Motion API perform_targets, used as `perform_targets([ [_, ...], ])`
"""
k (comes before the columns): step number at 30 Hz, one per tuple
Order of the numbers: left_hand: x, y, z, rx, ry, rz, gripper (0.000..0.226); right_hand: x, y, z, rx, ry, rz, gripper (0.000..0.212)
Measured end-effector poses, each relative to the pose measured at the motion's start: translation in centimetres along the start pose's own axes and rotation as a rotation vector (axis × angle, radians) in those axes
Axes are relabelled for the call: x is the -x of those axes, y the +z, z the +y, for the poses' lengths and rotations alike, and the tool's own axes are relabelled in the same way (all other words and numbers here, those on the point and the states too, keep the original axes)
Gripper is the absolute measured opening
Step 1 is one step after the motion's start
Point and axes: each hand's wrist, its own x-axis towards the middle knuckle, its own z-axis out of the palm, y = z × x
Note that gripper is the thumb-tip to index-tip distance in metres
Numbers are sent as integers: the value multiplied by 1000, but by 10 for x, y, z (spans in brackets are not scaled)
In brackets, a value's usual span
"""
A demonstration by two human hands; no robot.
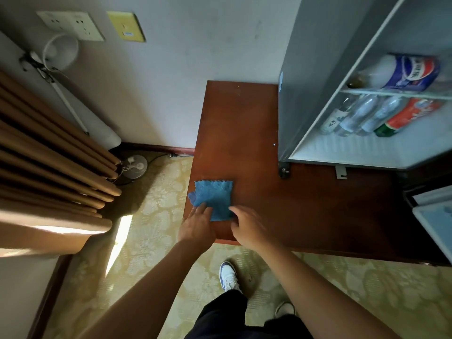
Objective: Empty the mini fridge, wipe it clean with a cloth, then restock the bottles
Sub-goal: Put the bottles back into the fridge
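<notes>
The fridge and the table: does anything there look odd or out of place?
Nothing is spilled or broken. The bottles in the open fridge lie tilted on their sides, and the blue cloth hangs slightly over the table edge, both hands on it.

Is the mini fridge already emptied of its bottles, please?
No, the mini fridge stands open with several bottles lying on its lower shelf and a large one above.

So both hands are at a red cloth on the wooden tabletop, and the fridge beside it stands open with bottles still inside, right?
Not quite: the cloth is blue, not red, as the head view shows. The rest holds: the left hand and right hand are at its near edge on the wooden tabletop, and the open fridge still has bottles inside.
</notes>
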Motion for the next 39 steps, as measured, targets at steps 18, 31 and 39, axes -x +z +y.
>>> perform_targets([
  [18,62,-91,323,449,584,393,25,185,-243,112,-263,152,864,14],
  [31,169,-112,547,295,1228,466,35,399,-354,194,-19,185,1455,7],
  [39,196,-115,629,47,1329,675,53,457,-378,227,389,505,1494,30],
])
